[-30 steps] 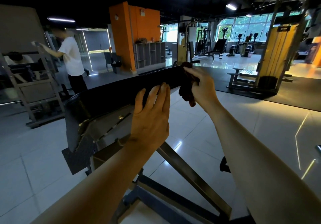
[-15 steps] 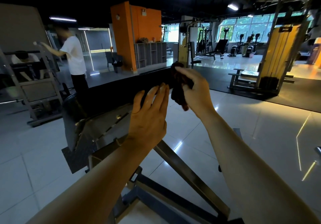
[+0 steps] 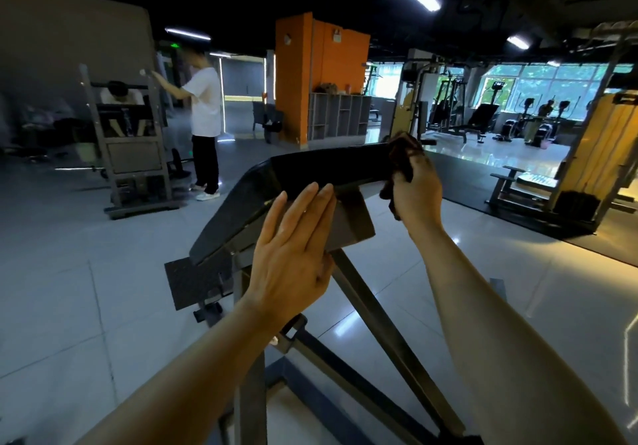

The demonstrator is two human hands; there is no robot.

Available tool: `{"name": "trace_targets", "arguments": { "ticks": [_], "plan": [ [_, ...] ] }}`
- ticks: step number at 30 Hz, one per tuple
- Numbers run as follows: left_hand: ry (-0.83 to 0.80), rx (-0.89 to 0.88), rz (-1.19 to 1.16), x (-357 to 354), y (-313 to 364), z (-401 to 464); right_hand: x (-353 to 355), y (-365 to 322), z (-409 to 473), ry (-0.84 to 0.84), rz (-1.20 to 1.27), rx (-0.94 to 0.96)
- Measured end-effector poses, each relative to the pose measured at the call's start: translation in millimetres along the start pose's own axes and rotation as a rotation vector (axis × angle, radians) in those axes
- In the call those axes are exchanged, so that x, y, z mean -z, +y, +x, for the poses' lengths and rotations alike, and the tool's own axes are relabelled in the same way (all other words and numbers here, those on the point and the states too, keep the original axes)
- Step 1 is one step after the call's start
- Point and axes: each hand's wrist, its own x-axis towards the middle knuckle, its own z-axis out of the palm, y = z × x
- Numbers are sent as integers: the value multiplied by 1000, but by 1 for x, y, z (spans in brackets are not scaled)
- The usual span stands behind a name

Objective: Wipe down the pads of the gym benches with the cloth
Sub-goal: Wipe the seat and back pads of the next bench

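At the raised end of the black bench pad (image 3: 328,172), the right hand (image 3: 416,191) grips a dark cloth (image 3: 402,154) bunched against the pad's end, evidently to wipe it. The left hand (image 3: 293,255), fingers straight, presses the pad's near edge, apparently steadying it.

Open tiled floor (image 3: 86,306) lies left of the black pad (image 3: 328,172). Under it, the slanted steel frame (image 3: 379,324) blocks passage. A weight machine (image 3: 587,154) stands well right.
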Motion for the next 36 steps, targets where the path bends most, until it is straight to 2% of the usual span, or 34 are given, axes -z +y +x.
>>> {"name": "trace_targets", "arguments": {
  "ticks": [3,7,10,12,15,18,23,27,30,34,36],
  "plan": [
    [52,92,-30,14,-12,-10,-12,-27,-28,27,-72,131],
    [76,174,-58,28,-27,-16,-21,-56,-59,-17,-136,350],
    [69,205,-91,35,-34,-16,-15,-60,-55,53,-101,231],
    [57,219,-111,38,-36,-16,-16,-68,-58,43,-69,177],
    [38,218,-140,41,-38,-17,-30,-80,-76,-70,-111,315],
    [-21,191,-146,43,-38,-15,-30,-75,-76,-75,-154,372],
    [-112,168,-100,38,-42,-10,-23,-67,-61,28,-154,266],
    [-45,182,-151,30,-41,-12,-44,-85,-91,45,-126,492],
    [4,196,-204,24,-37,-13,-34,-74,-86,42,-164,646],
    [70,221,-205,21,-33,-12,-32,-75,-78,65,-134,472],
    [94,247,-222,18,-29,-10,-40,-82,-90,71,-119,506]
  ]
}}
